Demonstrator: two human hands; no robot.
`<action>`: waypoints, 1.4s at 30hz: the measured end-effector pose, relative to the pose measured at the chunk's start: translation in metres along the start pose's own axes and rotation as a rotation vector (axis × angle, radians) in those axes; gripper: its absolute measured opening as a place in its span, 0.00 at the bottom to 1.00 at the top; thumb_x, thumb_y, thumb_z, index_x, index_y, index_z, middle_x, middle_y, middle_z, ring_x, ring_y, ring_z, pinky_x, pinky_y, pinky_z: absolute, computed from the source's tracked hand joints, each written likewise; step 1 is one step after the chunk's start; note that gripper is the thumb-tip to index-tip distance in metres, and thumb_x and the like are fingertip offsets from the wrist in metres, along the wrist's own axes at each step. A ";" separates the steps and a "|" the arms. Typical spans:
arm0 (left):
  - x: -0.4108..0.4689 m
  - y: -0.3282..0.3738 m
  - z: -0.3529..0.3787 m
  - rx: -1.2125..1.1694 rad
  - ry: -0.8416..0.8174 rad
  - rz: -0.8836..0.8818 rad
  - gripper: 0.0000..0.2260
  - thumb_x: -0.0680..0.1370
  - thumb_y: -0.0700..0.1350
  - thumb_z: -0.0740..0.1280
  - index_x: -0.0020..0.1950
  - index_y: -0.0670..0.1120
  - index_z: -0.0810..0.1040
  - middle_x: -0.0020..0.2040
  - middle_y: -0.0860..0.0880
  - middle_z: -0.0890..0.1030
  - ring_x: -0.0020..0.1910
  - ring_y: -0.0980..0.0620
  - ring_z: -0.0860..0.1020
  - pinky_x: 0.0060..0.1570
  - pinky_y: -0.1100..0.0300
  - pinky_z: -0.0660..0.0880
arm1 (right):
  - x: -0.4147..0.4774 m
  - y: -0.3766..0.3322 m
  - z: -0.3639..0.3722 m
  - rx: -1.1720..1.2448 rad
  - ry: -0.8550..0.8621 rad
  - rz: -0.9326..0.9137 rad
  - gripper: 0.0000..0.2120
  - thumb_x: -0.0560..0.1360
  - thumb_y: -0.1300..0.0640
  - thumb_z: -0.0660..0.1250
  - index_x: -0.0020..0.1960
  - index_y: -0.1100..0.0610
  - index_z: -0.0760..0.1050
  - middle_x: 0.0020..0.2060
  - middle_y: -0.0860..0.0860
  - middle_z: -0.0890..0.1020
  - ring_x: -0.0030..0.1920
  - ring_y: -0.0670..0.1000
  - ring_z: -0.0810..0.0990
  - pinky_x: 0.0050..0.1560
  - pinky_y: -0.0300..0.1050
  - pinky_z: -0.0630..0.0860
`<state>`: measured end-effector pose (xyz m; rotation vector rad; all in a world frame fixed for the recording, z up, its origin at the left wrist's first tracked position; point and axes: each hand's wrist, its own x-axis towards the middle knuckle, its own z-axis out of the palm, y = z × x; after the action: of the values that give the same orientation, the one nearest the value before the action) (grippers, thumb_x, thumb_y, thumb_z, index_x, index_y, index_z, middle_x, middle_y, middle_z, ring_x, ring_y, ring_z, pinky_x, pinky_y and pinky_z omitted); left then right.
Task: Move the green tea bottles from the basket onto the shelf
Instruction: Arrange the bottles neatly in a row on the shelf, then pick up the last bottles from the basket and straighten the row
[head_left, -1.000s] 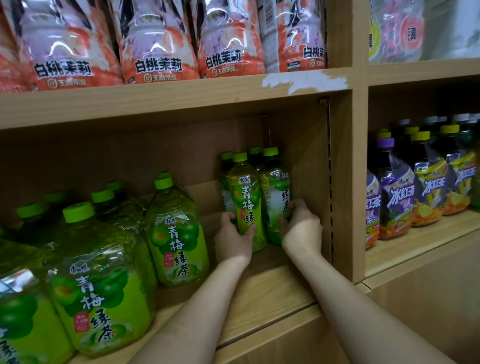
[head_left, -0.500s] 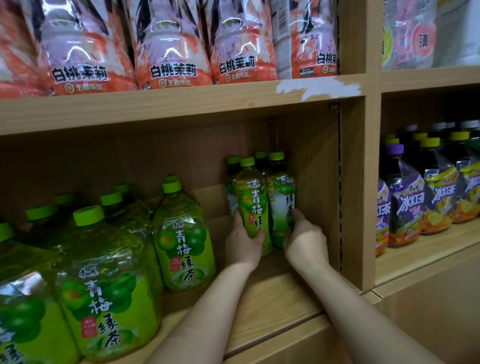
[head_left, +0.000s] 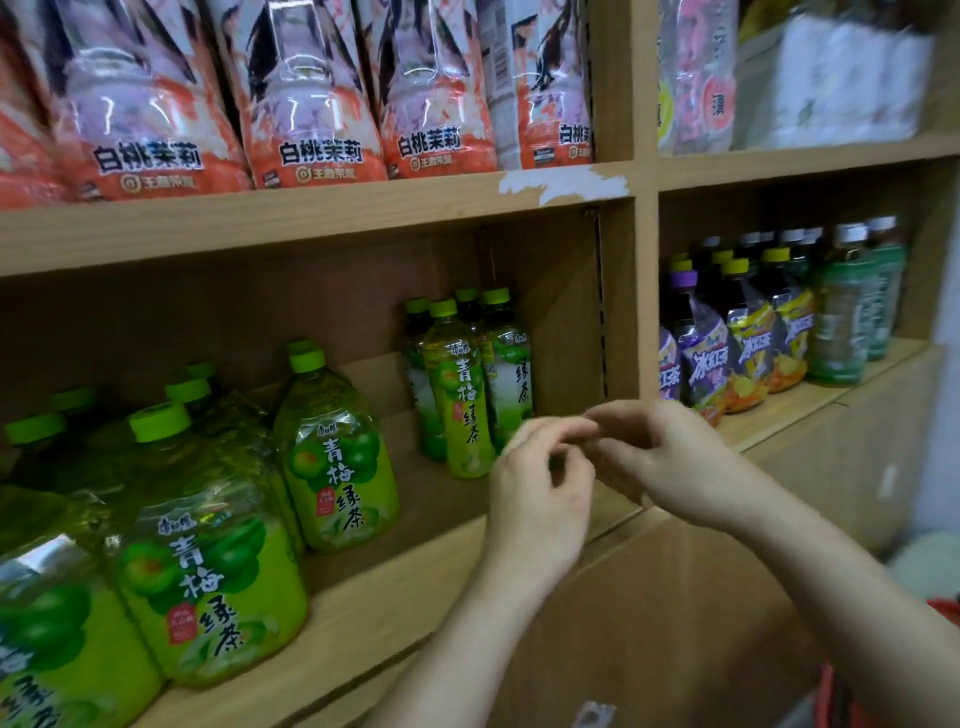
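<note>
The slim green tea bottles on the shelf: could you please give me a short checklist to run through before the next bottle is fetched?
1. Slim green tea bottles upright on the wooden shelf: ok.
2. Left hand empty and off the bottles: ok.
3. Right hand empty, fingers loosely curled: ok.
4. Free shelf space in front of the slim bottles for more: ok.
5. Large green tea bottles clear of the slim group, a gap between them: ok.
6. Basket and bottles left in it: cannot tell, no basket can be made out.
</note>
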<state>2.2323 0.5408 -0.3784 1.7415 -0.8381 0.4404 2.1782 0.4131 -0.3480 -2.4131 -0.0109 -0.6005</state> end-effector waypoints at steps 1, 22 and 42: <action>-0.007 0.009 0.007 -0.056 -0.075 0.026 0.11 0.74 0.36 0.64 0.49 0.48 0.83 0.48 0.54 0.82 0.48 0.63 0.78 0.48 0.71 0.72 | -0.013 0.000 -0.012 -0.053 -0.064 -0.019 0.10 0.73 0.62 0.66 0.46 0.47 0.80 0.37 0.42 0.82 0.39 0.39 0.78 0.44 0.41 0.74; -0.164 0.046 0.210 -0.243 -1.054 0.008 0.14 0.74 0.36 0.64 0.37 0.55 0.79 0.31 0.54 0.82 0.32 0.58 0.80 0.44 0.57 0.78 | -0.339 0.130 -0.099 -0.320 0.100 0.977 0.08 0.74 0.55 0.70 0.52 0.54 0.82 0.46 0.48 0.84 0.46 0.45 0.82 0.51 0.39 0.77; -0.376 -0.064 0.589 0.441 -1.688 -0.447 0.63 0.53 0.67 0.75 0.76 0.45 0.43 0.74 0.37 0.59 0.69 0.35 0.64 0.66 0.43 0.67 | -0.436 0.359 -0.048 0.020 0.383 1.500 0.28 0.73 0.54 0.70 0.70 0.51 0.64 0.48 0.49 0.79 0.43 0.50 0.81 0.42 0.42 0.77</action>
<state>1.9553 0.1178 -0.8651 2.4478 -1.4149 -1.4788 1.8238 0.1608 -0.7109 -1.5666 1.7067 -0.2653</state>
